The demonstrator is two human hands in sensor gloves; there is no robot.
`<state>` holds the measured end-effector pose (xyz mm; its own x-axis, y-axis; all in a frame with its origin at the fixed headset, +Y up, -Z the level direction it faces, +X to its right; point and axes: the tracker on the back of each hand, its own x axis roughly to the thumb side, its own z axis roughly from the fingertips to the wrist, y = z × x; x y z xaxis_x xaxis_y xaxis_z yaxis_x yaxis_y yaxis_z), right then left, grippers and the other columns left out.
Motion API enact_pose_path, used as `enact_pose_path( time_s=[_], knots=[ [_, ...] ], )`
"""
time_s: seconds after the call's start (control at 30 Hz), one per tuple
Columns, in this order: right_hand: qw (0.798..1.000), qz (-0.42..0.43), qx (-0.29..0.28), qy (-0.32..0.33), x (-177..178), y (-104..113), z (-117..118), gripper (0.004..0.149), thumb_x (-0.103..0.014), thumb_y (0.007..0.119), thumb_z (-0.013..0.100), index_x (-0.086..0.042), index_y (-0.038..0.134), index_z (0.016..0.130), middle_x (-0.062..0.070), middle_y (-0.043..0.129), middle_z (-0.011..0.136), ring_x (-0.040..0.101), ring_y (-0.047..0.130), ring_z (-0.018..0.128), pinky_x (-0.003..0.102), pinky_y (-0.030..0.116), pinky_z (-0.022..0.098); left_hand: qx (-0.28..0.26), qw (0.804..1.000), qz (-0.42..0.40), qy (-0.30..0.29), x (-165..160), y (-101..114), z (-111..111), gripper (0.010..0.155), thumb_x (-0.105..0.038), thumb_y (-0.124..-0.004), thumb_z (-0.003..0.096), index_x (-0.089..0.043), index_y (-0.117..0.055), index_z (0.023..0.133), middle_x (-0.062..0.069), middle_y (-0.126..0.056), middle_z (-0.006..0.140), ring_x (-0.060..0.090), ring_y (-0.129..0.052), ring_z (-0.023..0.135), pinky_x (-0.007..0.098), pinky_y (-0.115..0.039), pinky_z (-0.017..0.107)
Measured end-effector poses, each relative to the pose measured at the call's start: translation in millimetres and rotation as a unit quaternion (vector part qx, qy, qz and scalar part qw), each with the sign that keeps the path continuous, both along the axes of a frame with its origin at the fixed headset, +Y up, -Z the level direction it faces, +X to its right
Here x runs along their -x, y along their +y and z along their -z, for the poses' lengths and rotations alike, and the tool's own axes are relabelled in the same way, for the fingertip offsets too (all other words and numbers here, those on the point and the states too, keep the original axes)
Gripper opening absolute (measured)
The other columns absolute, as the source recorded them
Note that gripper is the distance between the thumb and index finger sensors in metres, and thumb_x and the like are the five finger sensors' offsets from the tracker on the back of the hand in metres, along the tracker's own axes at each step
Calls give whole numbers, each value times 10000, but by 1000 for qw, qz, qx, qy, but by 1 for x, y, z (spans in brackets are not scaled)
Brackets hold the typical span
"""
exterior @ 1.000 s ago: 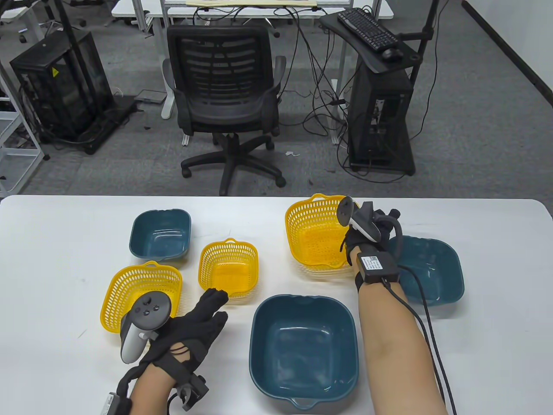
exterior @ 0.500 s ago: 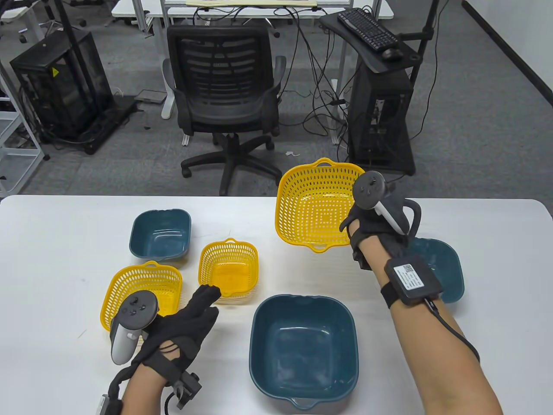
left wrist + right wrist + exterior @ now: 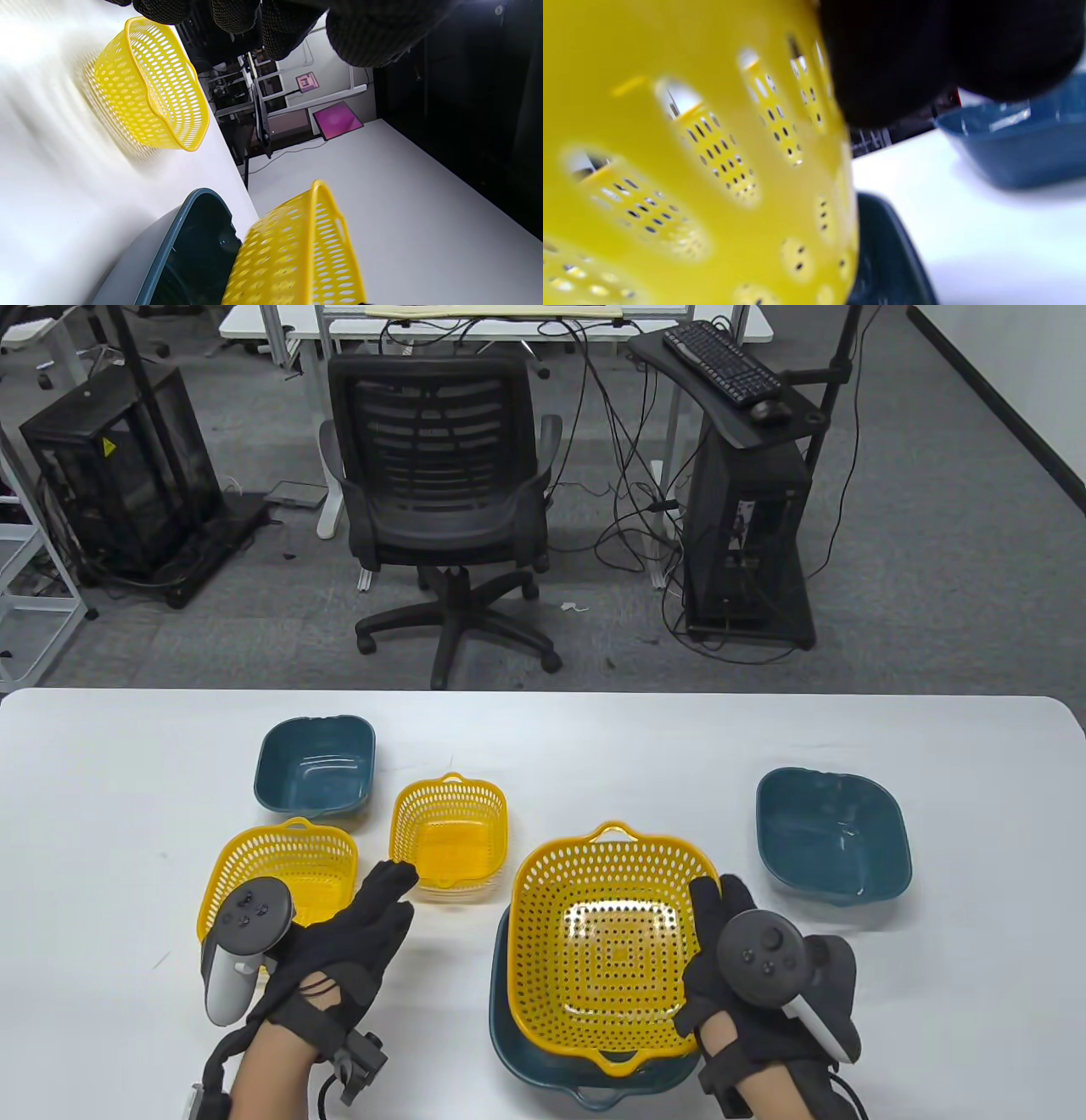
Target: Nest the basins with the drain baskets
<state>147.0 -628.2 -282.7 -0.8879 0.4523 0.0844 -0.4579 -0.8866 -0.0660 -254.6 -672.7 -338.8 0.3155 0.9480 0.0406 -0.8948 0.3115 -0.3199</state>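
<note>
Baskets and basins of three sizes lie on the white surface (image 3: 127, 780). The right hand (image 3: 747, 959) grips the right rim of the large yellow basket (image 3: 612, 950) and holds it over the large blue basin (image 3: 509, 1044), near the front edge. The basket is tilted and is not seated; the basin rim shows only at the left and the front under it. The right fingers (image 3: 708, 899) are closed on the basket wall. The left hand (image 3: 339, 959) holds nothing, its fingers stretched flat toward the small yellow basket (image 3: 448, 836).

I think the main risk is a crooked landing. The basket is held on one side only, so the free left side can drop first and catch on the basin rim, and the basket would then sit skew. The basin is light plastic and no hand holds it, so a push could slide it toward the front edge. Fingers between the two rims may also be pinched or may stop the basket from going down fully.

The middle yellow basket (image 3: 280, 874), the small blue basin (image 3: 316, 763) and the middle blue basin (image 3: 831, 831) are not yet nested.
</note>
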Motion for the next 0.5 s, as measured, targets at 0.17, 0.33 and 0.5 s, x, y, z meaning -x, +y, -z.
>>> enact_pose_path(
  time_s=[0.17, 0.33, 0.5],
  knots=[
    [999, -32, 13, -23, 15, -31, 7, 588, -150, 760, 436, -116, 584, 996, 202, 530, 1079, 311, 939, 260, 527, 841, 266, 0, 1000, -10, 8, 5, 0, 0, 699, -505, -697, 516, -235, -520, 1136, 126, -340, 1193, 562, -397, 1058, 691, -403, 718],
    [994, -80, 58, -37, 21, -53, 12, 579, -179, 752, 470, -147, 568, 1018, 168, 513, 1117, 472, 706, 751, 617, 670, 481, -5, 1000, -15, 18, 13, 2, 0, 698, -505, -696, 517, -236, -519, 1137, 124, -339, 1193, 562, -390, 1059, 690, -401, 719],
    [989, -87, 121, -16, 23, -76, 17, 629, -249, 723, 503, -167, 425, 1050, 112, 258, 1151, 438, 288, 1037, 744, 427, 646, -7, 999, -26, 45, 29, 2, 0, 697, -505, -695, 518, -236, -520, 1137, 124, -340, 1194, 559, -386, 1061, 691, -400, 719]
  ],
)
